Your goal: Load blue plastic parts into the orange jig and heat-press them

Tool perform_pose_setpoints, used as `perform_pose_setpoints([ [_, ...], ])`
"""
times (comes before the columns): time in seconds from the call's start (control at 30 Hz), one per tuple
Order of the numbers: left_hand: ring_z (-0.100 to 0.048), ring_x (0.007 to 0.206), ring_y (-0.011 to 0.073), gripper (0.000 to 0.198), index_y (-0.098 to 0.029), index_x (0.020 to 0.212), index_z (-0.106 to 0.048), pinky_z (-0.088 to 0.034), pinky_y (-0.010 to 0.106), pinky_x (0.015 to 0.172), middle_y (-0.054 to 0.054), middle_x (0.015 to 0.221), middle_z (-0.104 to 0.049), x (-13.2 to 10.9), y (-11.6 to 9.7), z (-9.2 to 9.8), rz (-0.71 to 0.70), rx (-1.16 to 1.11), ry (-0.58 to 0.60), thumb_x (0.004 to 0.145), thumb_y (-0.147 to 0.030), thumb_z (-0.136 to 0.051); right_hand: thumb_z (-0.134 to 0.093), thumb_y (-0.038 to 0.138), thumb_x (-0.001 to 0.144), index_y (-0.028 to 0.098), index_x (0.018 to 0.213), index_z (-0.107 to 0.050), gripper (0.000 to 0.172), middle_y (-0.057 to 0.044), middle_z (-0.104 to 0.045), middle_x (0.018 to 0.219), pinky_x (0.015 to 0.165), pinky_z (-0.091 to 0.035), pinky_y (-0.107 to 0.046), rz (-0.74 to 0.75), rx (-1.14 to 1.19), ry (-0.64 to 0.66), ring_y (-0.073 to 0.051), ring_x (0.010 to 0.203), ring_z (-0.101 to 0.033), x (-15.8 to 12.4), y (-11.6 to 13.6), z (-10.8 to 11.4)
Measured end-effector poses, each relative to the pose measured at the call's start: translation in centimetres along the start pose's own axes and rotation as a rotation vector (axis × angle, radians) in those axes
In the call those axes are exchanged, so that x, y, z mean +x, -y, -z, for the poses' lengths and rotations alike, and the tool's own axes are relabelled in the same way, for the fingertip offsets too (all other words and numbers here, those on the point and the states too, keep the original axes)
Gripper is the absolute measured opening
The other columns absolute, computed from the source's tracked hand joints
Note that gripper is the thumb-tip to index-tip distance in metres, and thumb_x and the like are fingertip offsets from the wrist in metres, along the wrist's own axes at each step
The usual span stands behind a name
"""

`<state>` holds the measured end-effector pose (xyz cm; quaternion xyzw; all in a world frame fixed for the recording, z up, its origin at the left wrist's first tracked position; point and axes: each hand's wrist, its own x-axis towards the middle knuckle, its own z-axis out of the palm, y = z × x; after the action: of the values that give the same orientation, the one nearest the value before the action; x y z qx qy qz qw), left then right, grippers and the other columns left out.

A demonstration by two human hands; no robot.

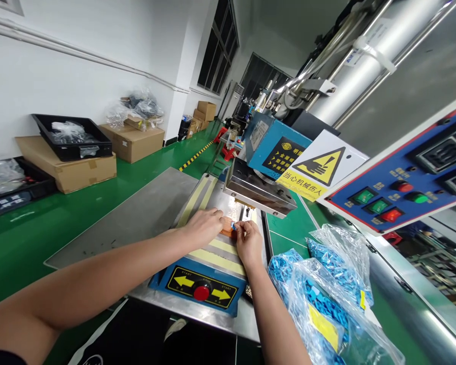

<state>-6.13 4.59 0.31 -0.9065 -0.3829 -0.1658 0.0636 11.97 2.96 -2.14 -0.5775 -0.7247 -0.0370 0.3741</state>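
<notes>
My right hand [249,242] is closed in a pinch at a small blue piece [233,225], which sits at the right end of an orange block [227,230] on the machine's bed. My left hand [204,226] rests at the block's left side with its fingers curled together; what the fingertips hold, if anything, is hidden. Just beyond both hands, a metal press head [260,190] hangs over the bed. Strips of yellowish tape [218,258] run across the bed's surface.
A red button [201,291] sits on the machine's front. Clear bags of blue parts [327,299] lie to the right. A control panel [399,187] and warning sign [323,165] project at upper right. Cardboard boxes [135,142] and a black crate [74,137] stand by the wall.
</notes>
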Motion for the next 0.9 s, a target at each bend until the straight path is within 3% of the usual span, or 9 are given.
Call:
perform_pose_setpoints([
  [0.37, -0.057, 0.092, 0.0251, 0.019, -0.01, 0.092, -0.064, -0.046, 0.032, 0.065, 0.011, 0.093, -0.063, -0.1, -0.2, 0.0, 0.002, 0.017, 0.005, 0.08, -0.004, -0.05, -0.044, 0.024, 0.092, 0.018, 0.089, -0.07, 0.027, -0.007, -0.06, 0.077, 0.067, -0.044, -0.029, 0.171, -0.119, 0.025, -0.02, 0.076, -0.053, -0.7, -0.7, 0.1],
  [0.63, -0.058, 0.091, 0.0246, 0.022, -0.011, 0.095, -0.064, -0.046, 0.032, 0.067, 0.01, 0.093, -0.064, -0.1, 0.0, -0.3, 0.018, 0.0, -0.027, 0.081, -0.004, -0.049, -0.043, 0.031, 0.092, 0.018, 0.096, -0.071, 0.031, -0.006, -0.061, 0.074, 0.068, -0.046, -0.03, 0.047, 0.077, -0.016, -0.019, 0.073, -0.057, -0.9, -1.0, 0.3],
  [0.9, -0.058, 0.093, 0.0241, 0.028, -0.012, 0.099, -0.066, -0.048, 0.031, 0.071, 0.011, 0.094, -0.065, -0.3, 0.3, -1.1, 0.004, 0.007, -0.056, 0.081, -0.005, -0.045, -0.048, 0.037, 0.089, 0.017, 0.091, -0.071, 0.031, -0.007, -0.066, 0.081, 0.062, -0.046, -0.028, -0.098, 0.224, -0.165, -0.018, 0.074, -0.06, -2.5, -1.5, 3.2],
])
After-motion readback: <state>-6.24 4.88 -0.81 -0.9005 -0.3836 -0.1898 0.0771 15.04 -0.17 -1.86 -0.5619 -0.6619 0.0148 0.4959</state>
